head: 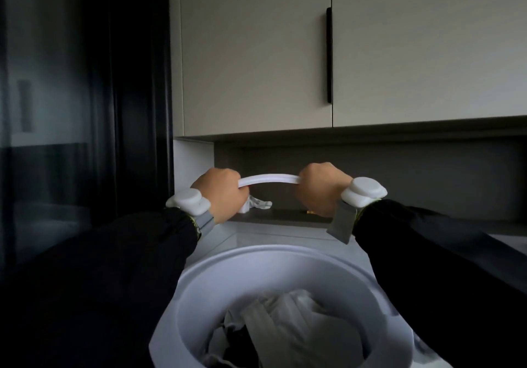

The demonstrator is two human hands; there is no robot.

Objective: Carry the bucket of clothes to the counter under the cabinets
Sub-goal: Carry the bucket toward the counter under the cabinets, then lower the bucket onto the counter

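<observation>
Overhead, the pale cabinets [342, 53] fill the space above both hands, their bottom edge running level just above the knuckles, with a black bar pull [329, 55] on the door seam above the right hand. Left of the left hand stands a dark glass panel [71, 96], its edge meeting the cabinet side. Beyond the hands, under the cabinets, a shadowed recess opens, and the counter [256, 237] lies below the wrists, its light surface bare to the far edge on both sides. Below and between the forearms hangs the white bucket [199, 296], its round rim near the counter's front, with light and dark clothes [285, 325] heaped inside. Above it arches the white handle [269, 179], spanning the gap between the fists. Left hand [221, 193] is curled tight around the handle's left end; right hand [319, 189] is fisted around its right end. A white wrist device [189, 205] sits behind each hand. Just below the left fist, a small white crumpled thing [258, 204] shows; what it is cannot be told.
</observation>
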